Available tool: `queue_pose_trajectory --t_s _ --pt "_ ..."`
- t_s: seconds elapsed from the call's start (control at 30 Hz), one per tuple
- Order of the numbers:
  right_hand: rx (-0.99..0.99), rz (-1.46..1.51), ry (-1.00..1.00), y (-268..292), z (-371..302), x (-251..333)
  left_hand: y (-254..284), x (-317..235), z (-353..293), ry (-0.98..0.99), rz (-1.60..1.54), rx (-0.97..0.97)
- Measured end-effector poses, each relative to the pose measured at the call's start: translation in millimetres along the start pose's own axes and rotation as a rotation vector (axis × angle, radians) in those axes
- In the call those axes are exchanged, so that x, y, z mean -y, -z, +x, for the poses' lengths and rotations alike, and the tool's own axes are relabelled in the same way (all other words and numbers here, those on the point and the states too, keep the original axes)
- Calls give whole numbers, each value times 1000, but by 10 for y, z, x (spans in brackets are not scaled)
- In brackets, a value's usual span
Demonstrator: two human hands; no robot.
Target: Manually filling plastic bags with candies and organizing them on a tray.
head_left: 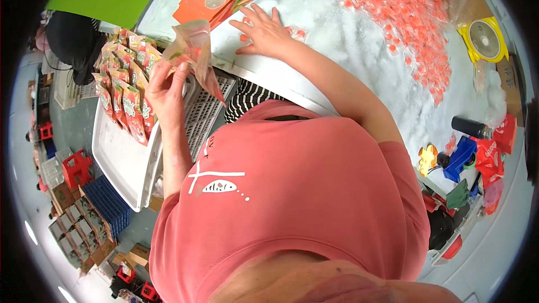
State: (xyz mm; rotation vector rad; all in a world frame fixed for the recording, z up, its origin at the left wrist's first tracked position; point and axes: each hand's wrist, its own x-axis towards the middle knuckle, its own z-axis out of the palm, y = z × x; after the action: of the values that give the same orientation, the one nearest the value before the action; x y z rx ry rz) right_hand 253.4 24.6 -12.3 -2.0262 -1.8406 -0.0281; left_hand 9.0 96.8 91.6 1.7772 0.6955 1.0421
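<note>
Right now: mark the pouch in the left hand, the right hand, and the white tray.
pouch [193, 42], head view, on its translucent middle, pinched by the left hand [165, 87].
right hand [264, 31], head view, on the back of the hand, flat on the table.
white tray [120, 163], head view, on its bare floor.

bright even light | soft shadows | fisheye-bent, dark rim

The pouch [193, 45] pinched in the left hand [167, 87] is thin, glossy plastic film, partly see-through. The small sweets [393, 5] heaped toward the counter's far edge sit in shiny clear wrappers. The counter [348, 45] itself looks matt white with a mottled, slightly rough finish. The tray [120, 163] beside its left edge is smooth white plastic. The shirt [303, 191] is soft matt cloth.
</note>
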Motion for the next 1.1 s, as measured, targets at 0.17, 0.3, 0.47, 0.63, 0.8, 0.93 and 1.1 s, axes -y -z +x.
queue_pose_trajectory --t_s 0.17,0.3,0.47,0.63,0.8,0.93,1.1 --pt "42 -46 41 -177 -43 22 34 154 -58 32 13 45" --pt "0 -113 36 -180 -175 -42 -32 194 0 28 31 98" --pt "-198 -20 40 -233 -261 -223 -193 163 80 -19 60 193" --pt "-617 704 -375 -17 -251 -429 -445 113 123 -107 97 292" --pt "-784 1756 -620 1077 -171 -85 -776 7 151 -52 104 429" --pt "-676 1567 -570 1500 -152 171 -1016 -65 210 -86 120 489" --pt "-837 1260 -328 1182 -271 -12 -1188 -92 275 -139 118 504"
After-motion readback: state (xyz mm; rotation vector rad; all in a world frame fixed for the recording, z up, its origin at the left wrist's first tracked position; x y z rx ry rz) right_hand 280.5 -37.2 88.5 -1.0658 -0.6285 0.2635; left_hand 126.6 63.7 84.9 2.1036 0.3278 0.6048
